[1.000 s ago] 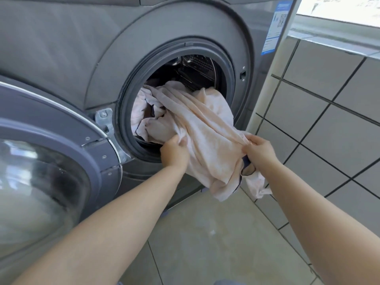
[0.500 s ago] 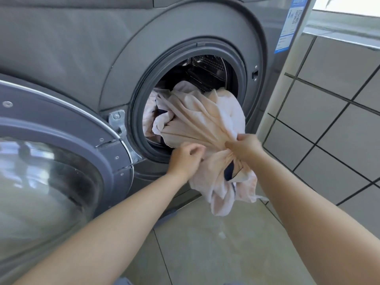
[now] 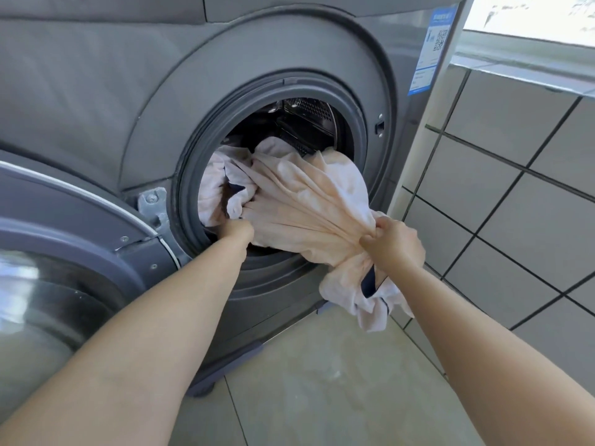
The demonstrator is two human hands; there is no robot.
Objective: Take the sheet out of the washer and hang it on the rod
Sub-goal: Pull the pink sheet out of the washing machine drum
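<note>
Washer [image 3: 96, 91]: a grey front-loading machine that fills the upper left of the view; its round opening, ringed by a dark rubber gasket [image 3: 193, 175], faces the person.
Door [image 3: 58, 252]: swung open to the left on a metal hinge [image 3: 154, 204], its glass porthole at the lower left edge.
Wall [image 3: 515, 194]: pale tiles with dark grout lines, to the right of the washer.
Floor [image 3: 322, 397]: light tiles below the machine, with a faint wet-looking patch.
Drum [image 3: 306, 114]: perforated metal shows at the top of the opening; below it the drum holds bunched fabric.
Sheet [image 3: 306, 201]: pale pink-peach cloth, partly inside the drum and partly drawn out over the lower right lip of the opening; a gathered tail with a dark navy trim hangs beneath the right hand, above the floor.
Left hand [image 3: 236, 228]: reaches into the lower left of the opening, fingers buried in the cloth and seemingly curled around a fold of the sheet.
Right hand [image 3: 394, 243]: outside the opening, at its lower right, fist closed tightly around a twisted bunch of the sheet.
Label [image 3: 429, 49]: a blue-and-white sticker with a QR code on the washer's upper right corner.
</note>
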